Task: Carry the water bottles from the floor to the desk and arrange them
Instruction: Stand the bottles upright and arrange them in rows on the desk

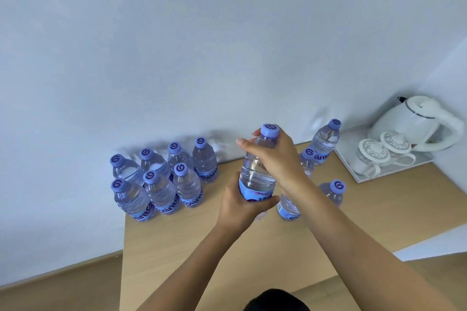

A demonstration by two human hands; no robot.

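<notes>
The held bottle (257,166) was clear plastic with a lilac-blue cap bearing a dark swirl and a blue label low on its body; it stood upright between the two hands, above the middle of the desk (192,242). The left hand (240,206) gripped it from below, fingers and thumb curled round the label band. The right hand (275,151) wrapped over the shoulder and neck just under the cap, its fingers curled round the far side, with a thumb tip showing at the left.

Seven matching bottles (161,189) stood upright in a close cluster at the desk's back left corner, four against the wall and three in front, nearly touching one another. Four more bottles (326,141) stood to the right, behind and beside the right forearm, one of them largely hidden by it.

The desk was light wood, set against a pale wall (177,45). At its right end lay a white tray (394,171) carrying a white kettle (417,124) and two patterned cups (379,154) lying side by side. Wood-toned floor (50,293) showed to the left of the desk.
</notes>
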